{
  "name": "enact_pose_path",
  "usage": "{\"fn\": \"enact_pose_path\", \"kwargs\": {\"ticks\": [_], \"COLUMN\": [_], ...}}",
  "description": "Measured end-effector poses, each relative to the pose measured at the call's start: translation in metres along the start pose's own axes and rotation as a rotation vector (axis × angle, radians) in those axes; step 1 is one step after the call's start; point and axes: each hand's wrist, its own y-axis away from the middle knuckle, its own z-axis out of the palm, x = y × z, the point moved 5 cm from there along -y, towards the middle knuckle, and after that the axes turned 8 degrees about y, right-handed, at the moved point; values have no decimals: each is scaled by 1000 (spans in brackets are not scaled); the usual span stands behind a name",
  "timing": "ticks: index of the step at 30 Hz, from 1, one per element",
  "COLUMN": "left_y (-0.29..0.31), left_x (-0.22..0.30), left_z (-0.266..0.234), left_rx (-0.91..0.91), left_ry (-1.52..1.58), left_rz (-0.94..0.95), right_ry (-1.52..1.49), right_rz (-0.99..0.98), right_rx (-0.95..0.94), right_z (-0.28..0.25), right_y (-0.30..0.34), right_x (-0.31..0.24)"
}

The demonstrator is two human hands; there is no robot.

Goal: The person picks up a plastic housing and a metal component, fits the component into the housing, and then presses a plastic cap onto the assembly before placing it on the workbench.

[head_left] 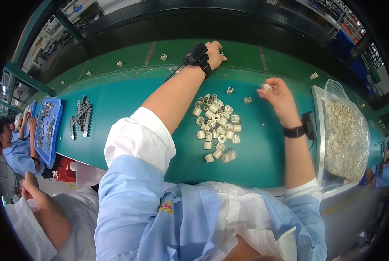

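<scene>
My left hand [214,55] reaches out to the green strip along the far side of the table. Its thumb and fingers are curled around a small white part [222,53], mostly hidden by them. On the right, my right hand [279,98] is raised over the table, pinching a small white cylindrical part [267,87] between thumb and fingers. Between my arms lies a loose pile of white cylindrical parts [221,121], some showing metal pieces. Two single parts sit apart from it, one part [230,90] above the pile and another part [247,100] nearer my right hand.
Single parts [163,57] stand spaced along the green strip [183,48]. To the right, a clear plastic bag [343,130] full of white parts lies in a metal-edged tray [319,143]. Leftward are dark metal strips [81,116], a blue tray [58,126] and co-workers.
</scene>
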Motion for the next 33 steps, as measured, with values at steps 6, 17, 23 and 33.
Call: {"fn": "enact_pose_path", "kwargs": {"ticks": [6,17,23,33], "left_y": [-5,69,128,209], "left_x": [-2,95,114,115], "left_z": [6,-77,-113,-134], "left_rx": [-106,-335,-357,-257], "left_ry": [134,747,916,1251], "left_rz": [-124,-43,-64,-166], "right_ry": [0,-195,-385,-365], "right_rz": [-5,-40,-90,-114], "right_rx": [47,-123,-202,-334], "right_z": [-9,0,16,54], "right_y": [3,17,31,74], "right_x": [-11,-27,-43,-71]}}
